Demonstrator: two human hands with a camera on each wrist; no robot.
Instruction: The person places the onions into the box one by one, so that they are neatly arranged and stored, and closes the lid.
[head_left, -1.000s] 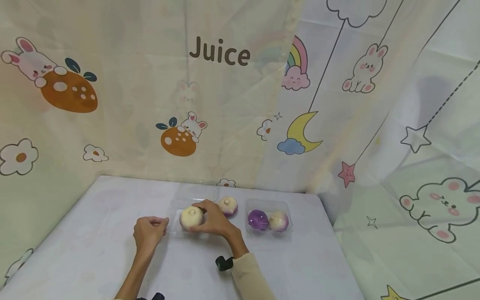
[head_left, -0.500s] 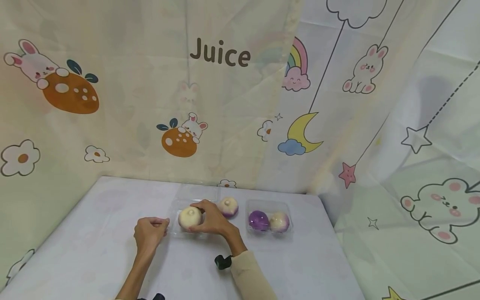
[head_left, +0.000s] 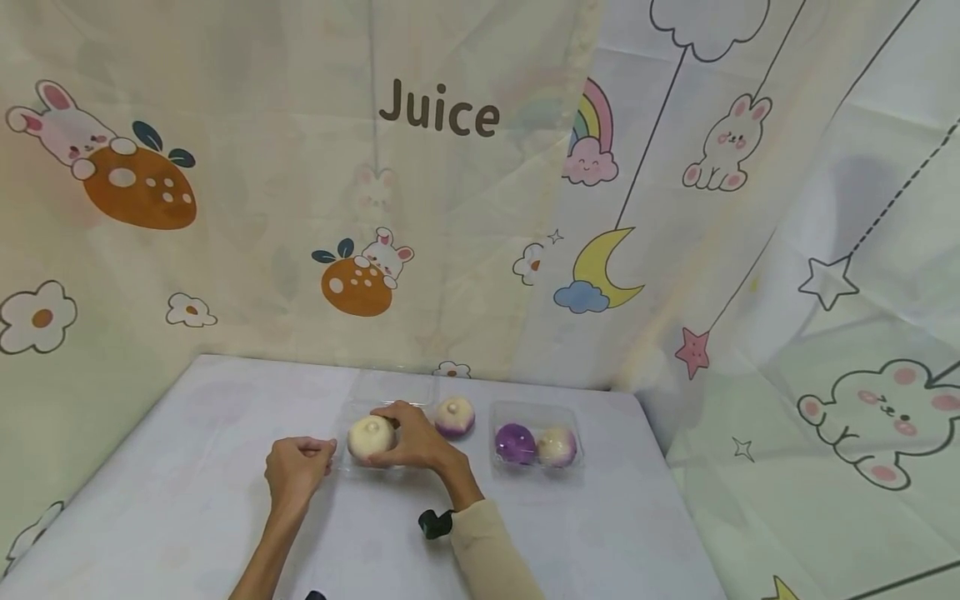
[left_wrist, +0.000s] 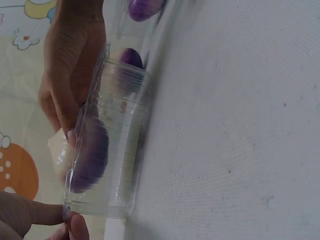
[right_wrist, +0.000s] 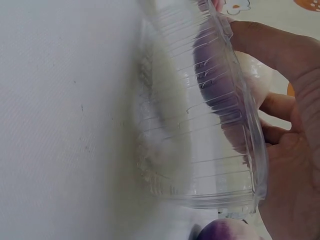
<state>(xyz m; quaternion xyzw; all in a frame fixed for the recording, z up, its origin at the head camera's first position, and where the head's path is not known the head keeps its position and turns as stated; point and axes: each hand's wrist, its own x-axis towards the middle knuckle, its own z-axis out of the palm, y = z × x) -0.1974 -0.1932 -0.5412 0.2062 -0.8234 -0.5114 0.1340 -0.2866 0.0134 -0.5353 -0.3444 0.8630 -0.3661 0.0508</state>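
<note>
My right hand (head_left: 416,437) grips a white-and-purple turnip (head_left: 370,438), its pale, nubbed end facing up. The turnip is partly inside a clear plastic box (left_wrist: 117,200), whose lid (head_left: 397,387) lies open toward the back. In the right wrist view, the purple half (right_wrist: 212,65) shows through the ribbed wall, below the rim and above the floor of the box. Thumb and finger of my left hand (head_left: 296,471) pinch the box's rim at its left end, as the left wrist view shows.
Another white-and-purple turnip (head_left: 455,416) sits on the white table (head_left: 202,500), just right of the open box. Farther right stands a second clear box (head_left: 576,467) with two turnips in it. A printed curtain (head_left: 465,250) hangs behind the table.
My right hand has moved a little left with the turnip, toward the left end of the box. The left hand keeps its place at the rim.
</note>
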